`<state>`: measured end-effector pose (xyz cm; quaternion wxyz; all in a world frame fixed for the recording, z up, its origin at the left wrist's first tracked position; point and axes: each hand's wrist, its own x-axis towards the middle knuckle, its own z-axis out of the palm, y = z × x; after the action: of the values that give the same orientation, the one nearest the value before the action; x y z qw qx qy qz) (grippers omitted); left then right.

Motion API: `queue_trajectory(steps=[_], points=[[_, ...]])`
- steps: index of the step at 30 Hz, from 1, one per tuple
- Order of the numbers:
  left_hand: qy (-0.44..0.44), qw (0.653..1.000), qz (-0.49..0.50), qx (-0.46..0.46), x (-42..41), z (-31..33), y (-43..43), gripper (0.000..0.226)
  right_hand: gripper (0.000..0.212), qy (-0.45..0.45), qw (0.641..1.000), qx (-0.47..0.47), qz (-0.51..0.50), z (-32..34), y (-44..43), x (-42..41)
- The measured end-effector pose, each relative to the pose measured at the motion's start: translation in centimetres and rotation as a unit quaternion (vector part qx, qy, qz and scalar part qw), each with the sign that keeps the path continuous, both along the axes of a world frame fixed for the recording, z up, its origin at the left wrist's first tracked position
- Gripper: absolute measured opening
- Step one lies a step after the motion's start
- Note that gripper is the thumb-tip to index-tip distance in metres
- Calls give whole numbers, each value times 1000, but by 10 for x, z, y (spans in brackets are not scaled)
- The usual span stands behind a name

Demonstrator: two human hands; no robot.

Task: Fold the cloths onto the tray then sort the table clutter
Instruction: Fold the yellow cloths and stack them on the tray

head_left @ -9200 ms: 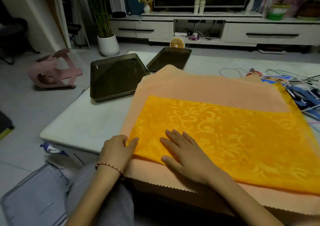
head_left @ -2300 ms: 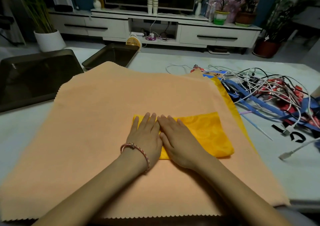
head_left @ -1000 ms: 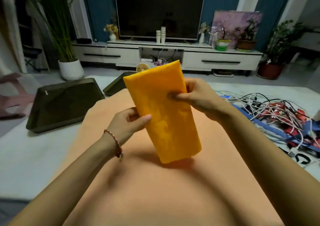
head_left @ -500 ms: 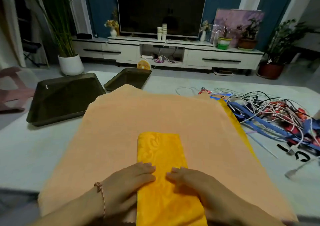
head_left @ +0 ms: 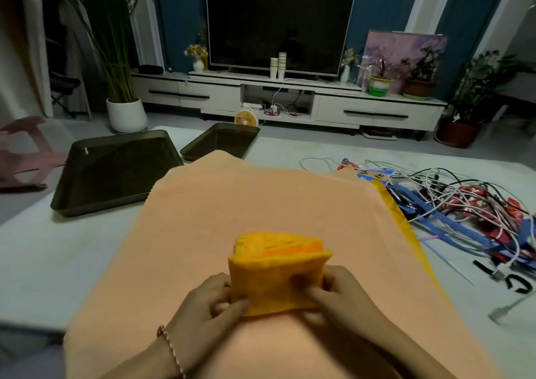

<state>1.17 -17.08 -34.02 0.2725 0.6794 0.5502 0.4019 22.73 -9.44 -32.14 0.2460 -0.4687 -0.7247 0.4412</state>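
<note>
**Yellow cloth nearly folded**

My left hand [head_left: 208,306] and right hand [head_left: 339,294] each pinch a near side of the yellow cloth [head_left: 275,280], a plump layered square on the flat peach cloth [head_left: 261,204]. Next, I judge: carry it left of the peach cloth to the glossy dark tray [head_left: 116,170]. Tangled cables [head_left: 464,199] lie right of it.
</note>
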Motion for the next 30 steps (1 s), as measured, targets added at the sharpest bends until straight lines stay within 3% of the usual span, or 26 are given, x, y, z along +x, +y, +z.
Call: queue_trajectory(steps=[2, 4, 8, 13, 15, 17, 19, 22, 25, 28, 30], points=[[38, 990, 134, -8, 4, -3, 7, 60, 46, -19, 996, 61, -67, 2, 0, -12], [111, 973, 201, -27, 10, -1, 12, 63, 47, -79, 980, 134, -122, 0, 3, -23], [320, 915, 222, -102, 21, 10, 20, 48, 33, -218, 947, 165, -171, -4, 2, -39], [387, 879, 224, -167, 27, 23, 30, 59, 27, -283, 920, 196, -189, -2, 6, -48], [395, 870, 224, -190, 30, 24, 32, 57, 37, -318, 886, 257, -220, -3, 10, -50], [368, 879, 235, -192, 33, 28, 34, 54, 49, -309, 854, 361, -214, -8, 12, -54], [311, 898, 244, -194, 34, 29, 43, 56, 45, -281, 849, 428, -133, -11, 14, -60], [206, 922, 243, -222, 36, 31, 61, 52, 68, -265, 904, 335, -4, -13, 11, -67], [71, 939, 253, -222, 35, 33, 76, 38, 92, -312, 910, 267, 55, -19, 10, -67], [-91, 929, 275, -231, 31, 34, 82, 37, 89, -303, 914, 262, 57, -21, 11, -67], [-162, 924, 253, -236, 28, 31, 85, 27, 75, -202, 952, 229, 28, -18, 10, -66]])
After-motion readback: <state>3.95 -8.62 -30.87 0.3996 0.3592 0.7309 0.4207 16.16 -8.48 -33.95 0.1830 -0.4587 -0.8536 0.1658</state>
